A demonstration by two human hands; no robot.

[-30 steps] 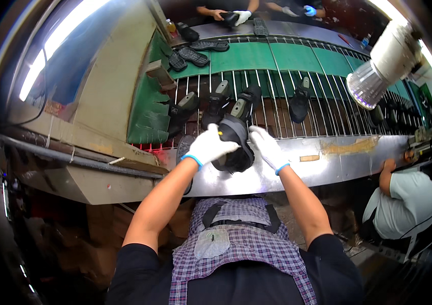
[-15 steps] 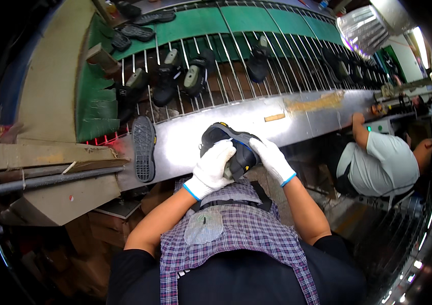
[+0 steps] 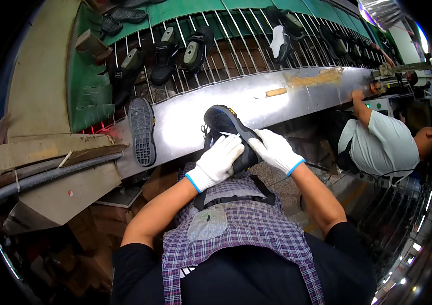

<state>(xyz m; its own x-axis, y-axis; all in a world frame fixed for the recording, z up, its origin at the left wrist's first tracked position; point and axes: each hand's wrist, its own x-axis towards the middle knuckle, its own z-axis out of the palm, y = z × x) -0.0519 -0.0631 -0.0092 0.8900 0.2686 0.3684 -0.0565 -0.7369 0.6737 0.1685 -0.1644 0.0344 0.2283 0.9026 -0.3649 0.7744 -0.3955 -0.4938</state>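
Observation:
My gloved left hand (image 3: 221,160) and gloved right hand (image 3: 278,152) hold a black shoe (image 3: 219,121) between them, just off the near edge of the metal bench. The shoe has a grey sole edge, yellow marks and dark laces. Its toe points away from me, toward the bench. The left fingers lie over the shoe's opening, with a thin white strip by their tips. My right hand grips the sole side, its thumb hidden or hard to make out. A loose dark grey shoe sole (image 3: 142,132) lies tread up on the bench's left end.
Beyond the metal bench (image 3: 180,122) runs a rack of metal rods (image 3: 223,56) bearing several black shoes. A wooden-handled tool (image 3: 275,92) rests on the bench. Boards and a grey pipe (image 3: 55,175) stand at left. A person in a light shirt (image 3: 379,145) sits at right.
The shoe has turned in my hands: its toe now points farther away and more of the laced upper shows. On the rack, a shoe with a white patch now shows right of centre.

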